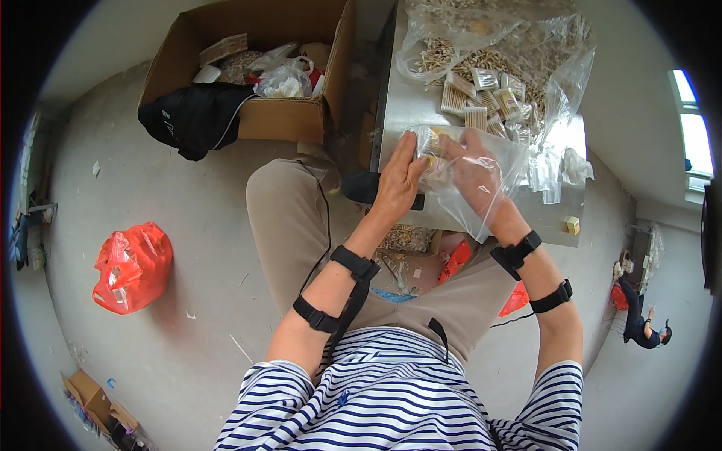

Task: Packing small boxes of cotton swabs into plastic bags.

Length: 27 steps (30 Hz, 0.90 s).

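A clear plastic bag [492, 161] lies over the near left part of the metal table, with small yellow-and-white packs [436, 143] in its left end. My left hand [398, 183] presses along that end from outside, fingers long and together, thumb against the packs. Reaching inside the bag, my right hand [477, 179] has its fingers bent onto the packs; the film partly blurs its grip. Just beyond, a heap of small packs of short pale sticks [489, 98] lies beside many loose sticks [481, 60] on clear film.
The metal table [553, 218] carries crumpled film [575, 167] and a lone pack [572, 225] near its corner. At left stand a cardboard box [278, 124] with a black garment [197, 119] over its edge and a red bag [134, 267]. A person [643, 323] sits far right.
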Each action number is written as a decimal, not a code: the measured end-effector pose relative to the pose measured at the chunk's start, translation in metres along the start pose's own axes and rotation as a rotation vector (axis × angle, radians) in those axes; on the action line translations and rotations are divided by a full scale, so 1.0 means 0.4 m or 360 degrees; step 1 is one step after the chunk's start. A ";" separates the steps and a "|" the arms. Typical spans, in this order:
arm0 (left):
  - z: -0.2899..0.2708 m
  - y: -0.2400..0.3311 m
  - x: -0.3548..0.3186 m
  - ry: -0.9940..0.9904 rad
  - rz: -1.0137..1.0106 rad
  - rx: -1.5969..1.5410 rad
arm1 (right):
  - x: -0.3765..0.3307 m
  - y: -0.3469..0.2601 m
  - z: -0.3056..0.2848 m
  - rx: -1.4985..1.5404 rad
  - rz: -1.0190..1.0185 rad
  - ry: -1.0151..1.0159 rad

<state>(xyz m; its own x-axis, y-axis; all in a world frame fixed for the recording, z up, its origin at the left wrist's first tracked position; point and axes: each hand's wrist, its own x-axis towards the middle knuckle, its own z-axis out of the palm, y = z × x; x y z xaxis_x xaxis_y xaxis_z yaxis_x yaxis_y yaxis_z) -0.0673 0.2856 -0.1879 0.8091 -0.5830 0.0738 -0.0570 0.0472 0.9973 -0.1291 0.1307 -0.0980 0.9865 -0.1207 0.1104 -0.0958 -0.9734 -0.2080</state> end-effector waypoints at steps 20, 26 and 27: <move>-0.260 0.027 0.057 -0.0720 -0.0070 0.1189 | 0.003 -0.013 0.007 -0.0057 -0.0206 0.0020; -0.347 0.015 0.025 -0.1430 -0.0479 0.2017 | 0.006 -0.007 0.029 0.0001 -0.0230 0.0101; -0.365 0.024 0.032 -0.1398 -0.0614 0.1947 | 0.004 -0.002 0.034 0.0002 -0.0223 0.0109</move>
<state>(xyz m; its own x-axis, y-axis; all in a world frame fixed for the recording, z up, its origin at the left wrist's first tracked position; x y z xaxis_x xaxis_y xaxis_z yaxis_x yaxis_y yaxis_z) 0.0280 0.3970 -0.1779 0.3272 -0.6994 -0.6355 -0.7127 -0.6242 0.3201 -0.1257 0.1339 -0.1107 0.9788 0.0032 0.2046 0.0423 -0.9814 -0.1874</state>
